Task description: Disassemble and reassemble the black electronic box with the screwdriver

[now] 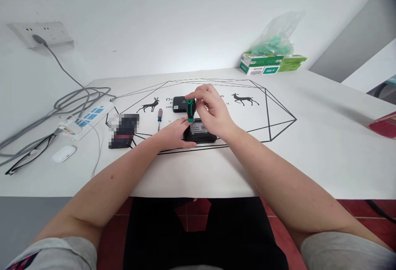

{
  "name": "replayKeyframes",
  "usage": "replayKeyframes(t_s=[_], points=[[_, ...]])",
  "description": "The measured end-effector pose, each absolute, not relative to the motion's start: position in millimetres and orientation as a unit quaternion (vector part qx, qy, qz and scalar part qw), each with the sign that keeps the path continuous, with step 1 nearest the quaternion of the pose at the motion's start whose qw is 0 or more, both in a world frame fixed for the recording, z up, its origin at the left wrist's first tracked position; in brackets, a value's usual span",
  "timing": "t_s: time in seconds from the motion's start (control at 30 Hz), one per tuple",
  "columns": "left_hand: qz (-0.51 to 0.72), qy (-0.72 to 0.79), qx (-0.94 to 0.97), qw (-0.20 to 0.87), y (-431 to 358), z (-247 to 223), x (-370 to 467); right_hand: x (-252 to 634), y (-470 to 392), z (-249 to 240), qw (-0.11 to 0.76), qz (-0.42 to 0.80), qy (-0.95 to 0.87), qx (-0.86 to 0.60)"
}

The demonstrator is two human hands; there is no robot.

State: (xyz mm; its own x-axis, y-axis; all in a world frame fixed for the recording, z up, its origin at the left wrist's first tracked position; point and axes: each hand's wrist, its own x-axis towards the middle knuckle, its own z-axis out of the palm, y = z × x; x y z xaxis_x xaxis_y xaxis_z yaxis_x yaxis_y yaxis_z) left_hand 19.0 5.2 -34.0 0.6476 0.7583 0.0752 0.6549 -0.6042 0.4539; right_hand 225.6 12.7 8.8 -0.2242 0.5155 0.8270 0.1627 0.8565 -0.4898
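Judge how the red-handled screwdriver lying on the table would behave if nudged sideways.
The screwdriver would probably roll: its handle looks round and it lies free on the smooth table, touched by neither hand. It seems slim and small, so likely light. Its thin shaft looks stiff, so it should move as one piece.

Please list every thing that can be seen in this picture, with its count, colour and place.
green screwdriver: 1, green and black handle, upright over the near black box
near black box: 1, black with a pale label, table centre
far black box: 1, black, behind the hands
second screwdriver: 1, red and blue handle, lying left of the boxes
power strip: 1, white and blue, left
white mouse: 1, near left edge
green cartons: several, stacked, far right, under a clear bag
table: 1, white, deer drawings
left hand: 1, touching the near black box
right hand: 1, gripping the green screwdriver
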Motion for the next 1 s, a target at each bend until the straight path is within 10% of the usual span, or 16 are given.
replayKeyframes(t_s=[1.0], points=[[0.111, 0.418, 0.881, 0.194, 9, -43, 14, 222, 8, 10, 0.596, 0.214, -0.726, -0.267]])
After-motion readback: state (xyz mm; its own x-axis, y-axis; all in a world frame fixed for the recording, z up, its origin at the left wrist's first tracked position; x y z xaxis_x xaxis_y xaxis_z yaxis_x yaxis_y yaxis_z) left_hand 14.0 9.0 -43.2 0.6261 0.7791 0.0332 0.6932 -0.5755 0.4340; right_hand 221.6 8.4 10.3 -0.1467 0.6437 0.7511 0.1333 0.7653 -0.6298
